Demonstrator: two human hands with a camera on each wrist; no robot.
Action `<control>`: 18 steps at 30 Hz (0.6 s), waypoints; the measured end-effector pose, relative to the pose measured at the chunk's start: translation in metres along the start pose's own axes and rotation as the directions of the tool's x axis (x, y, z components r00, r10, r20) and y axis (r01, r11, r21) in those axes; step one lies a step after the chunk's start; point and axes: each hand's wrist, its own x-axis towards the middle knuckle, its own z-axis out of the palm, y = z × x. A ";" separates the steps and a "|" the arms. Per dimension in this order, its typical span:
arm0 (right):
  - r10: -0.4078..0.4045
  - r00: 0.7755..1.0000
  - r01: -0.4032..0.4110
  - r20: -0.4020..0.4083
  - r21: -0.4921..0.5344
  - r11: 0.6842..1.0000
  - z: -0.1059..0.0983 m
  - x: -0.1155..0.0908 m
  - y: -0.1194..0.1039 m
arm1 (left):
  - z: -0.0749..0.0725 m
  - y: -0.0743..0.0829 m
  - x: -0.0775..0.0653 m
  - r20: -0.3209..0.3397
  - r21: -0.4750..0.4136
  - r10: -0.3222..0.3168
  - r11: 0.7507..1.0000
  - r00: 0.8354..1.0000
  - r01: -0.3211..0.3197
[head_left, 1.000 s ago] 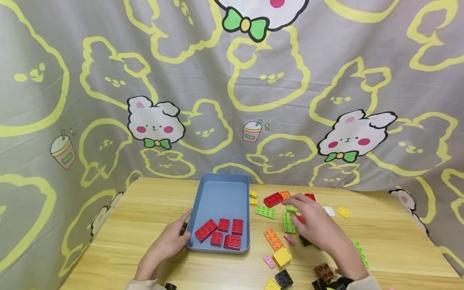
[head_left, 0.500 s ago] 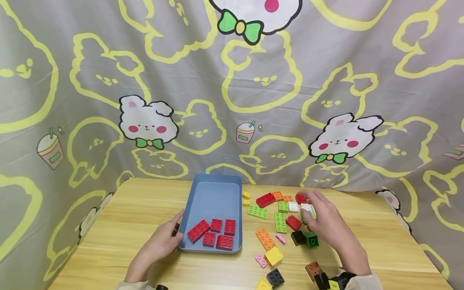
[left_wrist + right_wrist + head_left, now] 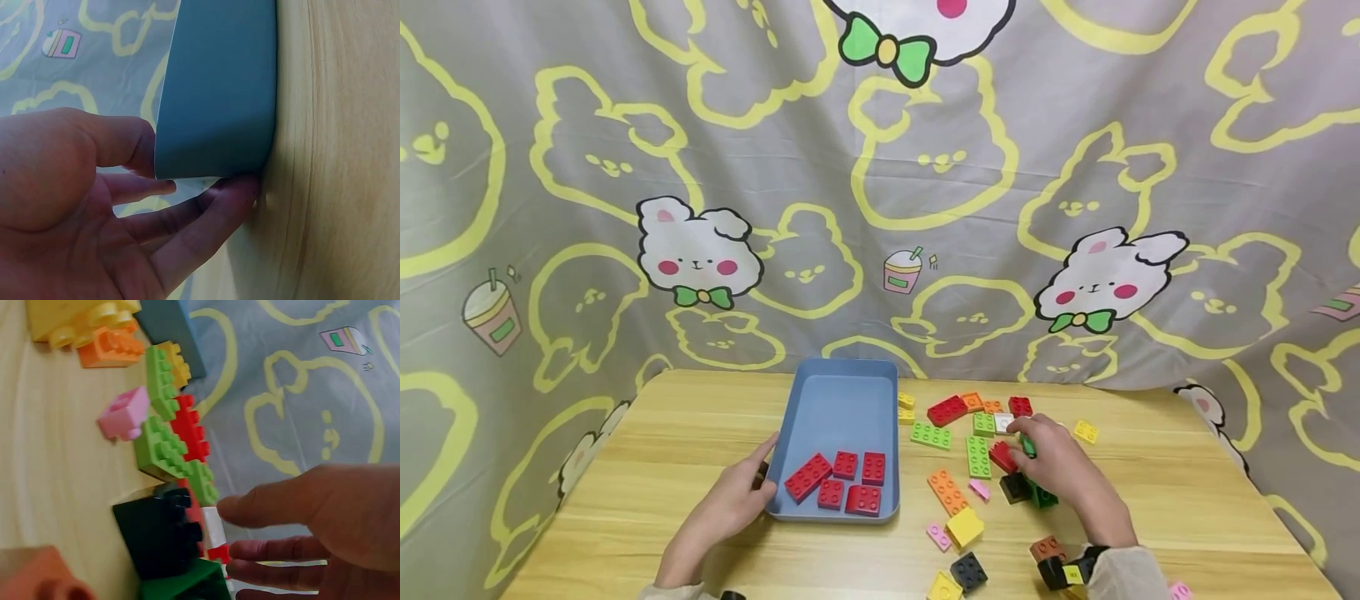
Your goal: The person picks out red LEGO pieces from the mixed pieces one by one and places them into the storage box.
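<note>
My left hand (image 3: 726, 504) holds the near left corner of a blue tray (image 3: 841, 400). In the left wrist view its thumb and fingers grip the tray wall (image 3: 215, 94). Several red bricks (image 3: 808, 477) lie in the tray's near half. On the right, my right hand (image 3: 1060, 462) hovers low over loose toy bricks, fingers extended. Its fingertips are close to a white brick (image 3: 1003, 423) and a red brick (image 3: 1002, 457), and a green piece (image 3: 1028, 446) shows between thumb and fingers. Beneath the hand sit a black brick (image 3: 1015, 488) and a dark green brick (image 3: 1042, 495), partly hidden.
Light green bricks (image 3: 977, 457), a long red brick (image 3: 947, 410) and an orange brick (image 3: 948, 492) lie right of the tray. Nearer are a yellow brick (image 3: 965, 527), a black brick (image 3: 969, 572) and a brown brick (image 3: 1047, 549). A patterned curtain (image 3: 820, 167) hangs behind the table.
My right hand has moved right across the bricks, then lower and slightly back toward me. My left hand stays on the tray. The head view has shifted a little.
</note>
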 end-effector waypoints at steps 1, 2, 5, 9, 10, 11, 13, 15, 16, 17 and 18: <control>0.008 1.000 -0.008 0.013 -0.004 1.000 0.001 0.000 0.000 | 0.000 0.000 0.000 0.001 0.001 -0.001 1.000 1.000 0.001; 0.019 1.000 -0.019 0.023 -0.008 1.000 0.003 0.001 -0.001 | 0.000 0.000 0.000 0.003 0.002 -0.004 1.000 1.000 0.004; 0.026 0.999 -0.026 0.023 -0.013 1.000 0.007 0.002 -0.004 | 0.000 0.000 0.001 0.007 0.006 -0.007 1.000 1.000 0.007; 0.029 0.999 -0.028 0.025 -0.027 0.999 0.012 0.005 -0.008 | -0.001 0.001 0.002 0.009 0.011 -0.005 1.000 1.000 0.005; 0.029 0.999 -0.028 0.032 -0.032 0.999 0.013 0.005 -0.009 | -0.001 0.001 0.002 0.009 0.011 -0.005 1.000 1.000 0.005; 0.032 0.999 -0.030 0.040 -0.038 0.999 0.014 0.006 -0.010 | -0.002 0.001 0.002 0.009 0.013 -0.005 1.000 1.000 0.005; 0.037 0.998 -0.034 0.051 -0.053 0.998 0.016 0.006 -0.012 | -0.002 0.001 0.001 0.010 0.011 -0.006 1.000 1.000 0.006; 0.039 0.998 -0.035 0.057 -0.070 0.997 0.018 0.006 -0.012 | -0.001 0.001 0.001 0.011 0.010 -0.006 1.000 1.000 0.006; 0.036 0.998 -0.032 0.055 -0.076 0.997 0.019 0.007 -0.013 | -0.001 0.001 0.001 0.011 0.009 -0.005 1.000 1.000 0.005; 0.031 0.998 -0.027 0.053 -0.081 0.996 0.020 0.007 -0.013 | -0.001 0.000 0.001 0.010 0.008 -0.004 1.000 1.000 0.004; 0.023 0.999 -0.019 0.049 -0.085 0.996 0.021 0.007 -0.013 | -0.001 0.000 0.001 0.008 0.008 -0.003 1.000 1.000 0.003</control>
